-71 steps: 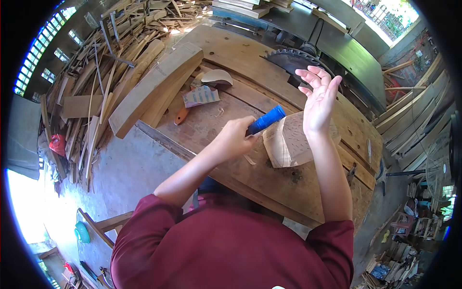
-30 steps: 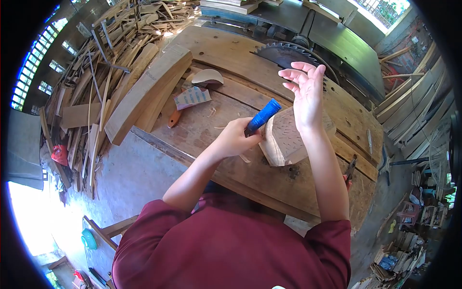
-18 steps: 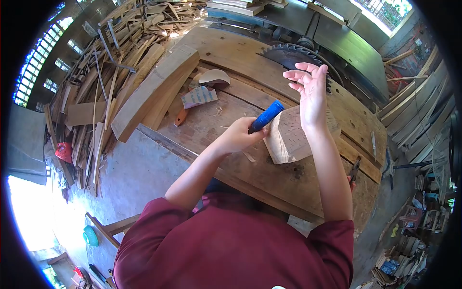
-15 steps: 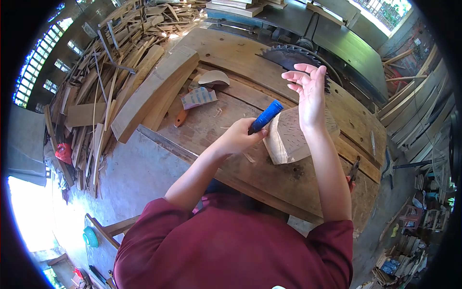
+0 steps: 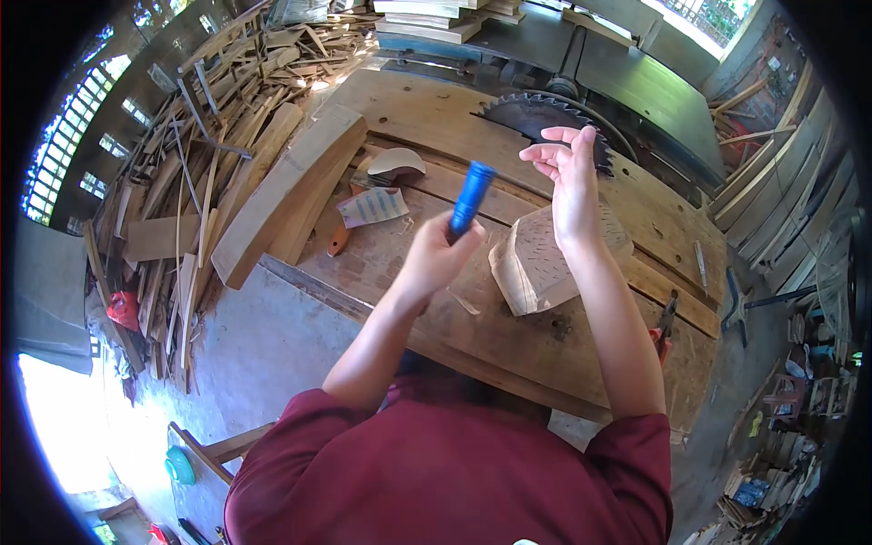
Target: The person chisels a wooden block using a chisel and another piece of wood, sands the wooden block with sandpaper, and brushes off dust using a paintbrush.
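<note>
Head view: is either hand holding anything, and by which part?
The left hand grips a blue cylinder by its dark lower end, blue end protruding. The right hand is open, nothing visible in it.

Table (image 5: 472, 341): broad, wooden, its planks worn and stained.
Floor (image 5: 245, 350): bare and grey, tinged blue left of the table.
Left wall (image 5: 111, 123): dark, with a barred window (image 5: 56, 168) and small openings (image 5: 113, 145).
Scrap wood (image 5: 163, 238): heaped beside that wall.
Long boards (image 5: 777, 213): set aslant along the right side, a fan (image 5: 834, 259) near them.
Light: white glare through the lower-left opening (image 5: 64, 427), softer daylight at the upper-right window (image 5: 718, 23), greenish sheen on the machine top (image 5: 645, 100).
</note>
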A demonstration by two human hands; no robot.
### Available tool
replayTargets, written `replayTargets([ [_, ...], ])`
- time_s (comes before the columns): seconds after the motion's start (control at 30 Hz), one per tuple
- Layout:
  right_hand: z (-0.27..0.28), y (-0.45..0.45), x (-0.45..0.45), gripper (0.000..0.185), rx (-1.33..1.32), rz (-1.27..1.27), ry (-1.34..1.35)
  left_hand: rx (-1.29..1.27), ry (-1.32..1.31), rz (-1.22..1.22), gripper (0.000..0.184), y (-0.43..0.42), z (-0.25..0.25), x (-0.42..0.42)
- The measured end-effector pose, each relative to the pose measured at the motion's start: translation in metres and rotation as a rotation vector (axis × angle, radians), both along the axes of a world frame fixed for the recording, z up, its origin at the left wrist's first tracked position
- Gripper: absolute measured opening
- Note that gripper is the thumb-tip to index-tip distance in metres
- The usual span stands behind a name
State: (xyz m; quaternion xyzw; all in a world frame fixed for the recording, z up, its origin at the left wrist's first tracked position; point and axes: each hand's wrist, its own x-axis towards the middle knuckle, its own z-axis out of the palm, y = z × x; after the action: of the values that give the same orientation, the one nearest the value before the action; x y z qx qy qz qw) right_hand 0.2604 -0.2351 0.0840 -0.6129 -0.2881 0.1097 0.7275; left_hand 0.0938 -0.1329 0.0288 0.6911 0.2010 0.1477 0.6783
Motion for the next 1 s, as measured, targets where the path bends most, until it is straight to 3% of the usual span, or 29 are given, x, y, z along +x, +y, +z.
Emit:
replayTargets([
  [0.1,0.0,0.0,0.001,0.074,-0.012,0.019,0.002,0.468,0.167,0.136,0.017,0.023,0.011,-0.004],
  [0.2,0.0,0.0,0.002,0.073,-0.04,0.058,-0.021,0.918,0.072,0.283,0.02,0.045,-0.013,-0.008],
  [0.23,0.002,-0.001,-0.001,0.071,-0.04,0.077,-0.023,0.85,0.003,0.312,0.022,0.047,-0.014,-0.009],
  [0.37,0.009,-0.003,-0.009,0.057,-0.049,0.137,-0.089,0.799,0.176,0.273,0.027,0.061,-0.019,-0.032],
  [0.53,0.021,-0.011,-0.009,0.036,-0.333,0.295,-0.406,0.716,0.219,0.355,0.032,0.059,-0.007,-0.066],
  [0.6,0.042,-0.027,-0.011,0.044,-0.431,0.483,-0.564,0.659,0.323,0.371,0.034,0.057,0.007,-0.082],
  [0.7,0.06,-0.067,-0.013,0.085,-0.734,0.548,-0.932,0.623,0.314,0.448,0.032,0.064,0.001,-0.109],
  [0.8,0.053,-0.09,-0.009,0.119,-0.883,0.56,-1.071,0.605,0.326,0.448,0.031,0.059,0.009,-0.127],
  [1.0,0.048,-0.112,-0.022,0.122,-0.896,0.463,-1.131,0.537,0.329,0.337,0.033,0.039,0.008,-0.132],
])
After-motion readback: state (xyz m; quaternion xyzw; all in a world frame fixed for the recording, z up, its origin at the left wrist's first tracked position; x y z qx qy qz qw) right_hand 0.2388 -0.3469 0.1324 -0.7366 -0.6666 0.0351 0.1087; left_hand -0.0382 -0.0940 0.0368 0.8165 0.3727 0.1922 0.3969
